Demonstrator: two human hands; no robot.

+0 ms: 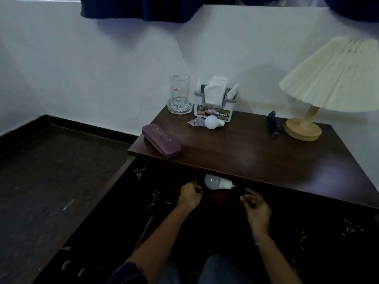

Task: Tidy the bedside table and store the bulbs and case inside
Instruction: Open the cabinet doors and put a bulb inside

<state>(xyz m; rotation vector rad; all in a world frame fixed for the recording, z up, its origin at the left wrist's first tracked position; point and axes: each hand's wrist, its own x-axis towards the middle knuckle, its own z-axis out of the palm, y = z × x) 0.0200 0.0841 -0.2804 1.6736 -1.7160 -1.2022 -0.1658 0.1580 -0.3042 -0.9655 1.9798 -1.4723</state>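
Note:
A white bulb (218, 182) lies on its side in the dark opening just under the top of the bedside table (246, 156), base pointing right. My left hand (189, 194) is curled into a loose fist right beside the bulb's dome, with nothing visible in it. My right hand (257, 210) hovers just below and to the right of the bulb's base, fingers apart and holding nothing. A second white bulb (212, 121) lies on the table top in front of the tissue holder. The purple case (161, 140) rests closed near the top's front left corner.
On the table top stand a glass mug (179, 94), a grey tissue holder (215, 99), a dark blue object (272, 123) and a lamp (320, 99) with a pleated shade at the right. Some crumpled foil (194, 121) lies beside the top bulb. White walls close in behind.

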